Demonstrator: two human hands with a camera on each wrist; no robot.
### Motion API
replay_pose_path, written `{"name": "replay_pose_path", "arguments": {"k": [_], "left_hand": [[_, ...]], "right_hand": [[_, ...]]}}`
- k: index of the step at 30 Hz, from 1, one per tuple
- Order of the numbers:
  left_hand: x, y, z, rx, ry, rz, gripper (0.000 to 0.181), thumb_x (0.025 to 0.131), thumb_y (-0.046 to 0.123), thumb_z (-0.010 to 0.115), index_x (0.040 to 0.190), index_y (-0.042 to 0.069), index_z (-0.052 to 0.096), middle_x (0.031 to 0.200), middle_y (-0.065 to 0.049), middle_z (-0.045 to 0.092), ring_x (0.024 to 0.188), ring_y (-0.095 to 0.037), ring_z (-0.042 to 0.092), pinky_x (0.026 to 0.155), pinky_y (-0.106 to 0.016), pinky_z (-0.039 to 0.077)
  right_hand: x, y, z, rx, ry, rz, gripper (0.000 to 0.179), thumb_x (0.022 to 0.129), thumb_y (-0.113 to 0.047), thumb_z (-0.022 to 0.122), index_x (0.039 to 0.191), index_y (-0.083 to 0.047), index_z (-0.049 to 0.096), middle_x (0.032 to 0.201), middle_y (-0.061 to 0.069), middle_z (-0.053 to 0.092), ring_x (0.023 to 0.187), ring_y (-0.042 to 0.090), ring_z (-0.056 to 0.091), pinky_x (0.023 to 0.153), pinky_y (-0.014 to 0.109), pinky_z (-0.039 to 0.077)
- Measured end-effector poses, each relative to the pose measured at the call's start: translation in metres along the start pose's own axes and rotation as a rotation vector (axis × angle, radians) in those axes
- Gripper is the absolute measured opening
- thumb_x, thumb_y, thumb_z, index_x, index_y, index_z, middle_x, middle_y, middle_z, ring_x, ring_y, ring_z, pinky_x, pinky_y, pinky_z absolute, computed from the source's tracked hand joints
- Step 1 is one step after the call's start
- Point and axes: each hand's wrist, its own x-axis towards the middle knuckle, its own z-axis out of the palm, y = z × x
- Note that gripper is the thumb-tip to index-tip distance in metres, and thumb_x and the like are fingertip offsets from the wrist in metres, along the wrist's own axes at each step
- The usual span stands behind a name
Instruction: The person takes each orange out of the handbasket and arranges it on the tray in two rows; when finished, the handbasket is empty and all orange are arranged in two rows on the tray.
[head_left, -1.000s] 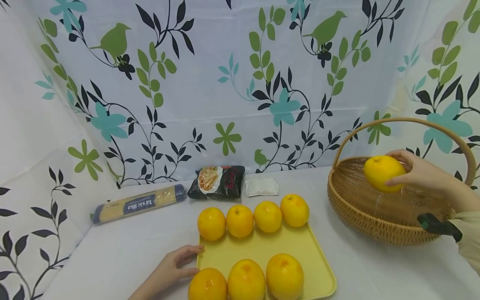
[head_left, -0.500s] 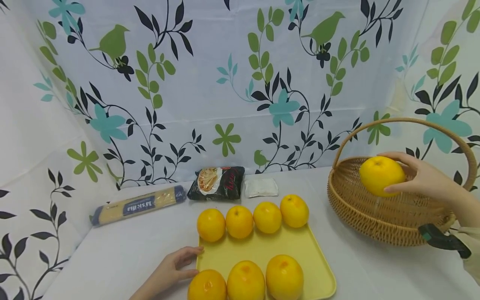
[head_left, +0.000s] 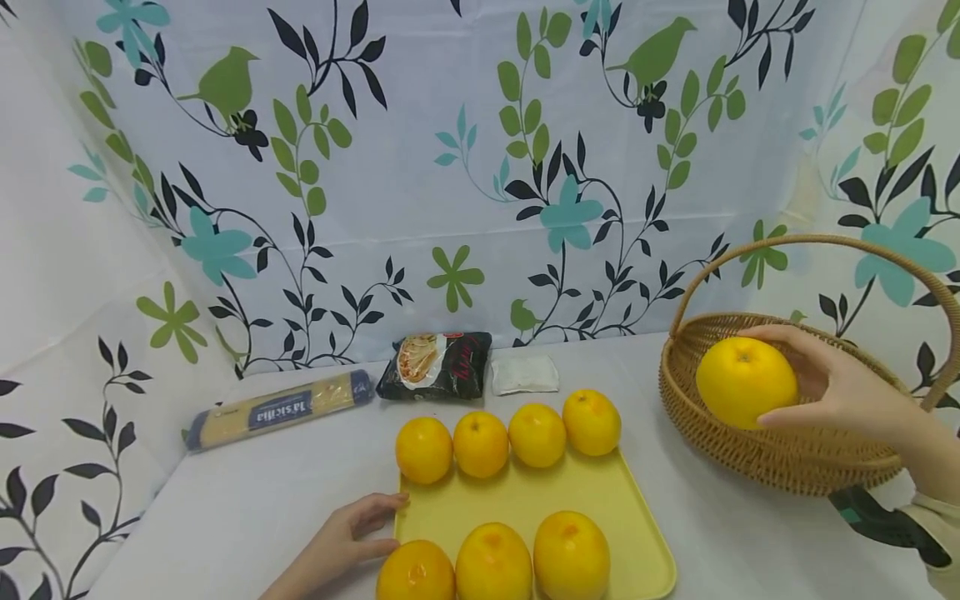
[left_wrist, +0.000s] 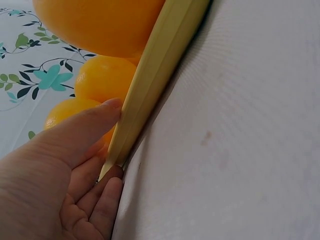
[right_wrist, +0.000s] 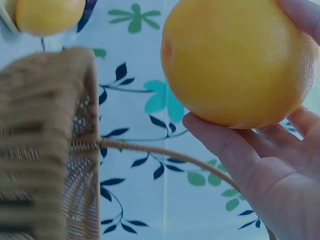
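Observation:
My right hand [head_left: 832, 392] holds an orange [head_left: 746, 383] in front of the wicker basket [head_left: 780, 467], thumb and fingers around its side. In the right wrist view this orange [right_wrist: 235, 60] is above the fingers, with the basket [right_wrist: 45, 145] at the left. My left hand [head_left: 348, 533] grips the left edge of the yellow tray [head_left: 637, 542]; the left wrist view shows the thumb [left_wrist: 107, 110] on its rim and the other fingers curled low beside it. Along the tray's far side is a row of several oranges [head_left: 480, 444]. Three bigger-looking oranges [head_left: 493, 562] stand along its near side.
Behind the tray lie a long pasta packet [head_left: 285, 410], a black food packet [head_left: 435, 367] and a small white packet [head_left: 525, 374]. The basket's tall handle [head_left: 817, 240] arches over it. A patterned cloth [head_left: 390, 192] hangs behind the white table [head_left: 300, 475].
My right hand has brought the orange left, down and closer, from over the basket to its front. The left hand stays at the tray edge, and the other oranges have not moved.

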Motion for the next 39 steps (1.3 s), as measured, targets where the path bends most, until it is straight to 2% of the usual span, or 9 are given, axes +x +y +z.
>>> {"name": "replay_pose_path", "arguments": {"k": [7,9,12,17,22,26,29,35,39], "left_hand": [[0.002,0.004,0.001,-0.018,-0.016,-0.063,0.053,0.079,0.020,0.069,0.122,-0.002,0.048,0.126,-0.017,0.047,0.117,-0.028,0.043,0.094,-0.026,0.039],[0.002,0.005,0.001,-0.016,-0.015,-0.061,0.054,0.078,0.019,0.069,0.123,-0.002,0.048,0.127,-0.017,0.047,0.117,-0.029,0.042,0.094,-0.025,0.039],[0.002,0.004,0.001,-0.012,-0.012,-0.051,0.054,0.078,0.018,0.069,0.123,-0.003,0.047,0.126,-0.017,0.047,0.117,-0.028,0.043,0.094,-0.024,0.039],[0.001,0.003,0.001,-0.023,-0.018,-0.077,0.056,0.078,0.019,0.069,0.124,-0.003,0.046,0.127,-0.018,0.046,0.118,-0.031,0.041,0.095,-0.032,0.038],[0.000,0.003,0.001,-0.041,-0.024,-0.091,0.056,0.078,0.018,0.069,0.124,-0.003,0.045,0.128,-0.018,0.045,0.119,-0.034,0.039,0.096,-0.031,0.038],[0.000,0.003,0.001,-0.041,-0.009,-0.083,0.055,0.078,0.018,0.069,0.123,-0.003,0.046,0.128,-0.018,0.046,0.118,-0.031,0.041,0.094,-0.024,0.039],[0.000,0.002,0.001,-0.035,-0.005,-0.075,0.054,0.078,0.017,0.069,0.123,-0.003,0.047,0.127,-0.018,0.046,0.116,-0.022,0.044,0.093,-0.020,0.039],[0.000,0.002,0.000,-0.043,-0.002,-0.064,0.053,0.078,0.016,0.069,0.122,-0.003,0.048,0.126,-0.019,0.047,0.112,-0.007,0.046,0.091,-0.016,0.039],[0.000,0.002,-0.001,-0.038,0.001,-0.053,0.052,0.078,0.017,0.070,0.121,-0.003,0.048,0.126,-0.019,0.047,0.112,-0.005,0.046,0.091,-0.016,0.039]], "right_hand": [[-0.012,-0.007,0.021,0.005,-0.032,-0.050,0.084,0.058,0.008,0.078,0.130,-0.003,0.035,0.121,-0.004,0.044,0.099,0.005,0.046,0.076,0.019,0.049],[-0.015,-0.006,0.027,0.038,-0.054,-0.084,0.085,0.057,0.009,0.078,0.129,-0.002,0.035,0.122,-0.003,0.044,0.101,0.006,0.046,0.077,0.018,0.048],[-0.019,-0.003,0.038,0.154,-0.119,-0.142,0.083,0.059,0.013,0.075,0.129,0.001,0.033,0.124,0.003,0.042,0.104,0.010,0.047,0.081,0.021,0.048],[-0.025,0.010,0.060,0.327,-0.229,-0.201,0.080,0.063,0.016,0.071,0.130,0.006,0.029,0.129,0.009,0.040,0.112,0.013,0.045,0.087,0.025,0.046],[-0.029,0.025,0.081,0.390,-0.274,-0.210,0.079,0.064,0.015,0.070,0.132,0.007,0.030,0.131,0.015,0.040,0.116,0.015,0.042,0.090,0.024,0.043],[-0.029,0.032,0.090,0.379,-0.298,-0.165,0.078,0.065,0.010,0.072,0.132,0.001,0.033,0.131,0.011,0.042,0.117,0.013,0.040,0.090,0.026,0.043],[-0.029,0.035,0.095,0.378,-0.328,-0.150,0.077,0.065,0.006,0.073,0.132,-0.001,0.035,0.131,0.011,0.043,0.118,0.014,0.040,0.091,0.028,0.043],[-0.030,0.038,0.113,0.446,-0.406,-0.073,0.075,0.066,0.003,0.073,0.131,-0.004,0.037,0.130,0.011,0.043,0.117,0.018,0.042,0.090,0.032,0.044],[-0.030,0.042,0.125,0.517,-0.463,-0.092,0.073,0.068,0.005,0.072,0.131,-0.001,0.035,0.130,0.014,0.041,0.119,0.019,0.039,0.091,0.035,0.043]]}}
